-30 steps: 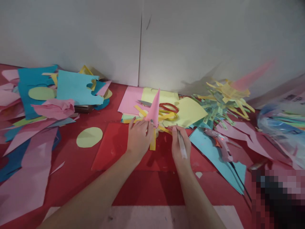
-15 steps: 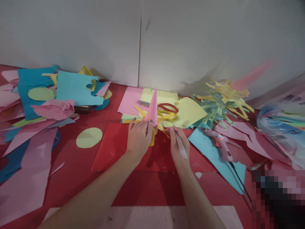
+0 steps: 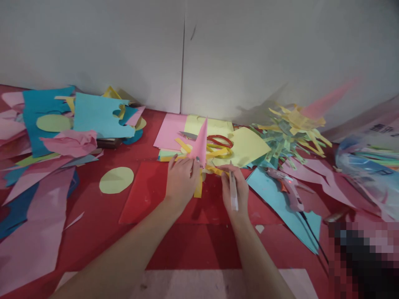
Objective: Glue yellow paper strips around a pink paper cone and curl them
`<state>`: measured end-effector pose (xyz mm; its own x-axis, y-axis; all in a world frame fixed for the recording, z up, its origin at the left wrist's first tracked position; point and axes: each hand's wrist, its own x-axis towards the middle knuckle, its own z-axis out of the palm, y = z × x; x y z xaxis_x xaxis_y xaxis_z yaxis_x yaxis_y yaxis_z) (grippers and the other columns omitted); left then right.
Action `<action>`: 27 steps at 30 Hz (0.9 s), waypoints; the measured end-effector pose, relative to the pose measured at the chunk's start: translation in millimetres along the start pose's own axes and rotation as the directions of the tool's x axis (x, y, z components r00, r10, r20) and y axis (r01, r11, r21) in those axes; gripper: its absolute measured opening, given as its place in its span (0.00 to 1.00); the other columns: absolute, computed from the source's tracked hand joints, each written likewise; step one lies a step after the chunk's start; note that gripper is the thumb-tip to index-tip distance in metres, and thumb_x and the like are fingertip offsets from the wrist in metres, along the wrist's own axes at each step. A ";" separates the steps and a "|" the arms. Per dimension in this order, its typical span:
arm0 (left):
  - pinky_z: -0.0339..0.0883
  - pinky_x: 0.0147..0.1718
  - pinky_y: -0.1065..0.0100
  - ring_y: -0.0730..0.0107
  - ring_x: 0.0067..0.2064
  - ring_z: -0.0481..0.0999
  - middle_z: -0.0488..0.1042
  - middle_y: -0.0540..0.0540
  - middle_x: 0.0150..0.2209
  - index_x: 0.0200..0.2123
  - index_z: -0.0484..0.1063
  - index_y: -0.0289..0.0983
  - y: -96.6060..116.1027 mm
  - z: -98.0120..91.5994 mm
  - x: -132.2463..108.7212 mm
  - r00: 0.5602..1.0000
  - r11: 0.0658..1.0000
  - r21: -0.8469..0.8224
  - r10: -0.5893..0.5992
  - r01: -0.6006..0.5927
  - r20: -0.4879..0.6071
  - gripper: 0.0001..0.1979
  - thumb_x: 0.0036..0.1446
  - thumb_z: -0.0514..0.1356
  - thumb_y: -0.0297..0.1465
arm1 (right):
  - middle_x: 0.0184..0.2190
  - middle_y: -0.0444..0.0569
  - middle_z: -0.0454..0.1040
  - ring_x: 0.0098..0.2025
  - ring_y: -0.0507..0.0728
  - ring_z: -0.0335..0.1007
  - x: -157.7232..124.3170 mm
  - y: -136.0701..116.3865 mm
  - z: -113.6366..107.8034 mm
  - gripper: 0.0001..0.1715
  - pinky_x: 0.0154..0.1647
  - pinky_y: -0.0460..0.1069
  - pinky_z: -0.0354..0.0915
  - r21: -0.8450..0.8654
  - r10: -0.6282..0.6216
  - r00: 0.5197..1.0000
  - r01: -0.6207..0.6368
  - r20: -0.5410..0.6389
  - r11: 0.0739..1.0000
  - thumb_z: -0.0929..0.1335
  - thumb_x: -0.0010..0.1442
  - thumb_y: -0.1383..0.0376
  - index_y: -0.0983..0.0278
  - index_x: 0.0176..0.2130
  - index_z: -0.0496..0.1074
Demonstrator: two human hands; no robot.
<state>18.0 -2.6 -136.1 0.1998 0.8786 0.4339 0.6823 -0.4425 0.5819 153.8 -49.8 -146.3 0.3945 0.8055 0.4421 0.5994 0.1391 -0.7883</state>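
Note:
A pink paper cone (image 3: 201,143) with yellow paper strips (image 3: 198,189) spreading from its base stands over the red mat. My left hand (image 3: 183,177) is closed on the cone's lower left side, fingertips at its base. In my right hand (image 3: 237,185) a slim pen-like tool with a clear barrel (image 3: 233,193) rests between the fingers. The thumb and fingertips of that hand also meet one of the yellow strips to the right of the cone. Just behind lie scissors with red handles (image 3: 222,140), partly covered by strips.
A pink glue gun (image 3: 289,189) with a lit red light lies on blue paper (image 3: 280,207) at right. Behind it rests a fringed paper piece with a pink cone (image 3: 327,99). Paper scraps (image 3: 46,199) and a pale yellow disc (image 3: 116,180) lie left. A wall stands behind.
The cone has tilted slightly to the right. My right hand's tool has swung more upright, and the yellow strip by its fingertips now lies straighter toward the hand.

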 end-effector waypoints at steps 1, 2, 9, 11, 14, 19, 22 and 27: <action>0.51 0.56 0.58 0.70 0.36 0.73 0.76 0.50 0.29 0.27 0.72 0.38 0.0 0.0 0.2 1.000 1.000 -0.004 -0.002 0.002 0.001 0.19 0.63 0.45 0.30 | 0.34 0.48 0.73 0.39 0.55 0.69 -0.1 0.6 0.1 0.10 0.43 0.51 0.63 0.000 -0.003 1.000 0.003 -0.004 1.000 0.61 0.57 0.66 0.64 0.36 0.69; 0.52 0.55 0.58 0.70 0.36 0.73 0.76 0.50 0.29 0.27 0.72 0.38 0.0 -0.2 0.4 1.000 1.000 -0.011 -0.003 0.003 0.003 0.19 0.63 0.45 0.30 | 0.34 0.48 0.73 0.39 0.55 0.69 -0.1 0.8 0.1 0.10 0.43 0.50 0.63 0.000 -0.006 1.000 0.006 -0.007 1.000 0.61 0.57 0.66 0.64 0.36 0.70; 0.58 0.49 0.60 0.68 0.35 0.72 0.75 0.48 0.28 0.26 0.71 0.38 -0.1 -1.5 1.0 1.000 1.000 -0.011 -0.003 0.003 -0.031 0.18 0.63 0.44 0.29 | 0.33 0.48 0.73 0.38 0.55 0.69 0.1 -8.5 -1.4 0.09 0.43 0.50 0.63 0.027 -0.003 1.000 0.004 -0.014 1.000 0.62 0.56 0.67 0.64 0.35 0.71; 0.59 0.48 0.60 0.68 0.34 0.72 0.75 0.48 0.27 0.27 0.70 0.38 -0.8 -1.0 1.1 0.999 1.000 -0.002 0.017 -0.017 -0.038 0.19 0.63 0.44 0.30 | 0.33 0.47 0.73 0.37 0.55 0.69 -0.3 -11.7 -2.1 0.09 0.42 0.50 0.63 0.035 -0.006 1.000 0.007 -0.010 0.999 0.62 0.56 0.67 0.64 0.35 0.71; 0.59 0.48 0.60 0.68 0.34 0.73 0.75 0.48 0.27 0.27 0.70 0.38 -1.5 -0.2 1.2 0.999 0.999 -0.019 0.026 -0.026 -0.029 0.18 0.63 0.44 0.30 | 0.33 0.46 0.74 0.35 0.54 0.70 -1.4 -14.7 -2.9 0.09 0.40 0.50 0.64 0.069 -0.011 1.000 0.012 -0.004 0.998 0.62 0.55 0.69 0.63 0.34 0.71; 0.58 0.50 0.59 0.68 0.35 0.74 0.76 0.49 0.27 0.26 0.70 0.38 -0.3 -1.3 1.3 1.000 0.998 -0.063 -0.001 0.001 -0.001 0.18 0.62 0.44 0.30 | 0.34 0.46 0.74 0.26 0.51 0.66 -3.4 -14.9 -3.1 0.12 0.31 0.48 0.65 0.136 0.059 0.998 -0.057 -0.012 0.989 0.61 0.50 0.71 0.62 0.34 0.70; 0.57 0.51 0.58 0.68 0.35 0.74 0.76 0.49 0.27 0.27 0.71 0.38 0.5 -2.7 1.7 0.999 0.998 -0.066 -0.012 0.014 0.035 0.19 0.62 0.44 0.29 | 0.35 0.46 0.73 0.22 0.49 0.64 -4.7 -13.6 -2.6 0.13 0.26 0.47 0.64 0.241 0.069 0.997 -0.078 0.045 0.967 0.61 0.51 0.71 0.61 0.38 0.67; 0.57 0.50 0.60 0.70 0.34 0.74 0.76 0.50 0.27 0.25 0.71 0.38 -0.4 -2.3 2.5 0.996 0.989 -0.121 -0.087 0.090 0.036 0.19 0.62 0.45 0.30 | 0.33 0.44 0.73 0.23 0.50 0.66 -5.8 -14.9 -2.2 0.12 0.27 0.48 0.66 0.345 0.074 0.983 -0.130 0.170 0.929 0.62 0.54 0.68 0.60 0.41 0.65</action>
<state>16.6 -0.6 -133.7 0.1651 0.9195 0.3566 0.6077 -0.3797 0.6976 144.1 -57.9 -136.2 0.3137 0.8999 0.3030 0.2651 0.2234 -0.9380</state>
